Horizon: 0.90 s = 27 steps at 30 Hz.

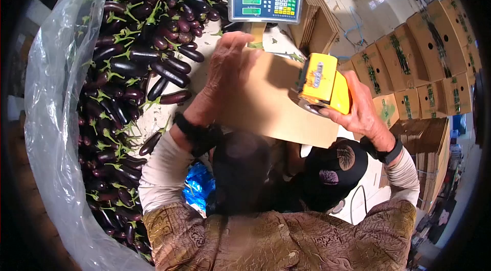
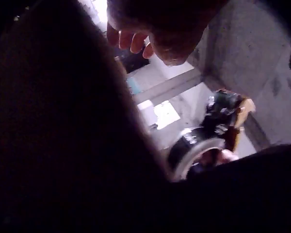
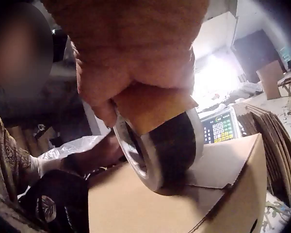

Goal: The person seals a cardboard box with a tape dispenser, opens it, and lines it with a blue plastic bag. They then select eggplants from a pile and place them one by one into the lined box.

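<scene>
A cardboard box (image 1: 261, 99) sits between both hands in the head view, its flaps meeting at a seam. My right hand (image 1: 362, 105) grips a yellow tape dispenser (image 1: 318, 83) over the box's right part. In the right wrist view, its wide roll of dark tape (image 3: 177, 145) sits low over the seam. At the box's far left edge is my left hand (image 1: 225, 66), slightly blurred, with its fingers loosely bent. The left wrist view has those fingers (image 2: 137, 42) with nothing between them, and a dark surface covers much of that view.
Purple eggplants (image 1: 148, 41) are heaped at left beside clear plastic sheeting (image 1: 61, 92). A digital scale display (image 1: 264, 1) stands behind the box. Folded cardboard (image 1: 319, 25) leans beyond it, and taped boxes (image 1: 404, 61) are stacked at right. A blue plastic bag (image 1: 198, 186) lies below.
</scene>
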Each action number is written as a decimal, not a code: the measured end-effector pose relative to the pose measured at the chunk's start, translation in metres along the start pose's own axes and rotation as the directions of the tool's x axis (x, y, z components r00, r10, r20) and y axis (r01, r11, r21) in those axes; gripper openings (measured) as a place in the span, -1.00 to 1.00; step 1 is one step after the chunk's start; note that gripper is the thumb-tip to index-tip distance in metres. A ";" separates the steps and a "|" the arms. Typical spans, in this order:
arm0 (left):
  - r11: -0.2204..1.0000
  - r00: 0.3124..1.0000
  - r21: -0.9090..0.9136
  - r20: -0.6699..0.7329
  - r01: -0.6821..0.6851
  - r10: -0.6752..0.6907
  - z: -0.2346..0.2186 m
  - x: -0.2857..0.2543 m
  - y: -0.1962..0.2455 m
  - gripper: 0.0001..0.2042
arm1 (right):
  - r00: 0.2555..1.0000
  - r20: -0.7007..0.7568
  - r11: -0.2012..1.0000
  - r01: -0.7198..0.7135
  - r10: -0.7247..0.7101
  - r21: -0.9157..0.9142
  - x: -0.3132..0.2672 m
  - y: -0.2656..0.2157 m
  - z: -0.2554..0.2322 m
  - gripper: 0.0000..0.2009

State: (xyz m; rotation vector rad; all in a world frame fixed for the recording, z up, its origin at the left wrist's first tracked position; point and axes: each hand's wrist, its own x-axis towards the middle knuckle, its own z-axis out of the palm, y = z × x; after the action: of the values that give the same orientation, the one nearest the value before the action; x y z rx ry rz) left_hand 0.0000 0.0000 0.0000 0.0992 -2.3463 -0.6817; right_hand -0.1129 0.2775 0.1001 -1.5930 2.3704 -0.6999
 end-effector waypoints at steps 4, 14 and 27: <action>0.869 0.969 -0.460 0.235 0.185 -0.082 -0.038 0.010 0.031 -0.75 | 0.997 -0.040 0.996 -0.071 0.073 0.059 0.009 -0.015 0.015 -0.39; 0.330 0.698 -0.626 0.693 0.707 -0.180 -0.036 0.008 0.055 -0.77 | 0.998 0.004 0.997 -0.065 0.065 -0.052 0.019 -0.024 0.010 -0.43; 0.846 0.984 -0.514 -0.026 0.138 -0.177 -0.032 -0.030 -0.013 -0.96 | 0.991 0.137 0.985 0.028 -0.004 -0.173 0.039 -0.045 0.010 -0.26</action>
State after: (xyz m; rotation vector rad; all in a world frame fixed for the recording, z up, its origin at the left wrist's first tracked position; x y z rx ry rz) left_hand 0.0412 -0.0183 -0.0045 0.0772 -2.0244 -1.3396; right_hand -0.0876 0.2257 0.1173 -1.6707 2.3773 -0.3804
